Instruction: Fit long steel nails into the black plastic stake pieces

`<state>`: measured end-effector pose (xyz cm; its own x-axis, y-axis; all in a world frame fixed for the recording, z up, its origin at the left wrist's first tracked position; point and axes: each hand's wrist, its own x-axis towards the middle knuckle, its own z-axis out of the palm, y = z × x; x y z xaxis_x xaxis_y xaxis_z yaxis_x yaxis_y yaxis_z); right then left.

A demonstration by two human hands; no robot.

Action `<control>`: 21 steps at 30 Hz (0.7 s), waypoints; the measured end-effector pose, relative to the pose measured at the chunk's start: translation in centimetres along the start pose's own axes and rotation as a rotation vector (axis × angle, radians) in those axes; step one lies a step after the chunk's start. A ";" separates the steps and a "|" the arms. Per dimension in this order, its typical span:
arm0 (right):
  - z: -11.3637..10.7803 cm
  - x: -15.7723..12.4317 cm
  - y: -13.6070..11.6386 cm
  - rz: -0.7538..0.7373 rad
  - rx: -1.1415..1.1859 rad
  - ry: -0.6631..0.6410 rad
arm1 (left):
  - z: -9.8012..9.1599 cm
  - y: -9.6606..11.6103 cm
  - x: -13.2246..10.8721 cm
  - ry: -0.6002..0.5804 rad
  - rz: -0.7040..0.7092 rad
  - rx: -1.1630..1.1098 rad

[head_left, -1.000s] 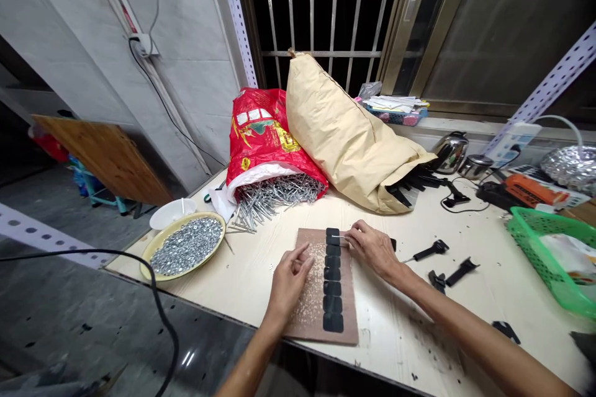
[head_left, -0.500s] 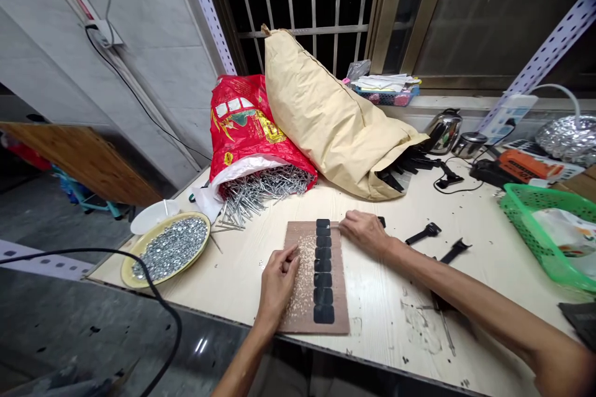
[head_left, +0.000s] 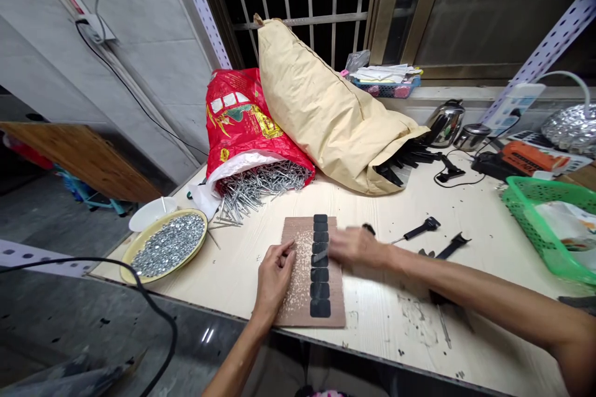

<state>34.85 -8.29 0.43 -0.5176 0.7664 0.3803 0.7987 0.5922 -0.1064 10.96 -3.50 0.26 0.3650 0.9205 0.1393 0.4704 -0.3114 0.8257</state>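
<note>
A brown board (head_left: pixel 305 298) lies near the table's front edge, with a column of several black pads (head_left: pixel 320 264) and a patch of pale speckles on it. My left hand (head_left: pixel 274 276) rests on the board's left half, fingers curled and pressed to the surface. My right hand (head_left: pixel 356 248) is over the board's right edge beside the black pads, blurred by motion. A thin metal piece shows at its fingertips; its fingers are too smeared to read.
A red bag of nails (head_left: pixel 254 161) and a tan sack (head_left: pixel 326 111) lie behind the board. A yellow dish of small metal parts (head_left: pixel 165 245) stands at the left. Black clips (head_left: pixel 419 229) lie to the right, a green basket (head_left: pixel 544 217) at the far right.
My right hand has moved from the top of the black pads down toward the middle of the column. My left hand has stayed on the board.
</note>
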 end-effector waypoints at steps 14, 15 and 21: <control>-0.2 -0.7 -1.7 0.038 -0.097 0.029 | 0.1 0.2 0.0 0.007 0.021 0.047; -0.3 -0.7 -1.8 0.053 -0.111 0.034 | 0.1 0.2 0.0 0.013 0.025 0.053; 0.1 -1.8 -4.3 -0.058 -0.129 0.020 | 0.1 0.1 0.0 0.020 0.063 0.078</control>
<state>32.37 -12.20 0.13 -0.5591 0.7258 0.4008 0.8009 0.5978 0.0347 11.14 -3.56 0.30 0.3803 0.9027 0.2012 0.5084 -0.3858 0.7699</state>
